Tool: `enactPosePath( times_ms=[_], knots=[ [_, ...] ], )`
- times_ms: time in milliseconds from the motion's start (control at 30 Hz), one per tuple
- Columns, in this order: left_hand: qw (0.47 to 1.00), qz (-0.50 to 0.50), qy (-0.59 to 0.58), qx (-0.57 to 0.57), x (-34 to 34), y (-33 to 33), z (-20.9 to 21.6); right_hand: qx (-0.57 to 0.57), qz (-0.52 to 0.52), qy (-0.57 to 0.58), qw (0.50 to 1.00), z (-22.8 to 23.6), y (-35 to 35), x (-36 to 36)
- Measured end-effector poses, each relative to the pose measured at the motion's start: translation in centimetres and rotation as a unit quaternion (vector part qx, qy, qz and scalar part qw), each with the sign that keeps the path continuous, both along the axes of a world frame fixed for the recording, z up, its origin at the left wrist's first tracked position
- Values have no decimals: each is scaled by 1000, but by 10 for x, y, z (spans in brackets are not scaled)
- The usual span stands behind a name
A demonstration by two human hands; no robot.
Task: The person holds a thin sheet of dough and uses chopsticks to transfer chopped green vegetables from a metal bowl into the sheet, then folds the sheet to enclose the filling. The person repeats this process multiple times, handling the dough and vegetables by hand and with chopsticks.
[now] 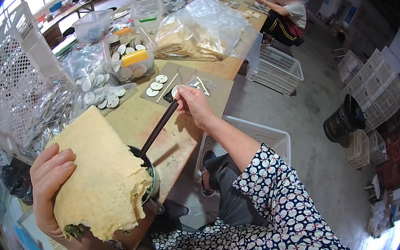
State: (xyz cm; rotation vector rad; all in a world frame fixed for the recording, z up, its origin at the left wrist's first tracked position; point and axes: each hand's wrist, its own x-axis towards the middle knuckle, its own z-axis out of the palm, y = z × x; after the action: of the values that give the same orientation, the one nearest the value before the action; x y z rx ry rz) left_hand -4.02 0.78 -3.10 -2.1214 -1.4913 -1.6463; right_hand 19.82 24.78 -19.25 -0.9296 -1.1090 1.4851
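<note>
My left hand [47, 187] grips a large pale yellow flatbread [98, 162]. Its lower right edge is torn and ragged, and bits of green stuff show along the bottom. Between the closed fingers of my right hand [195, 105] are dark chopsticks [161, 126], slanting down to the left. Their lower ends go into a metal pot [153, 189] at the table's edge. Chopped greens [150, 175] show inside it; the bread hides most of the pot, so the tips of the chopsticks are out of sight.
Beyond my right hand lies a grey board [222, 88] with white discs [154, 89] and thin sticks. Clear plastic boxes, bagged discs [108, 100] and a white perforated basket [8, 81] crowd the left. White crates [278, 142] stand on the floor. Another person [286, 15] sits farther along.
</note>
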Motion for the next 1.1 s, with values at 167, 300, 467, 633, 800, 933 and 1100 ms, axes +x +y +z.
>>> enactPosePath(
  times_ms=[167,300,467,633,800,933,1100],
  knots=[
    [1000,-2,11,-4,-1,0,0,51,-21,3,998,9,0,2],
    [1000,-17,12,-5,-5,3,-2,86,-52,19,995,11,-2,3],
    [1000,3,4,-7,1,3,0,144,-94,27,985,21,-5,0],
    [1000,3,-11,2,4,4,-1,199,-113,24,973,30,-10,-1],
    [1000,-4,2,-2,-1,4,-1,240,-128,14,962,40,-19,-4],
    [1000,-1,-6,0,2,6,0,288,-136,16,948,48,-27,-10],
    [1000,-10,13,-8,-1,8,3,403,-159,-77,898,59,-47,-18]
  ],
)
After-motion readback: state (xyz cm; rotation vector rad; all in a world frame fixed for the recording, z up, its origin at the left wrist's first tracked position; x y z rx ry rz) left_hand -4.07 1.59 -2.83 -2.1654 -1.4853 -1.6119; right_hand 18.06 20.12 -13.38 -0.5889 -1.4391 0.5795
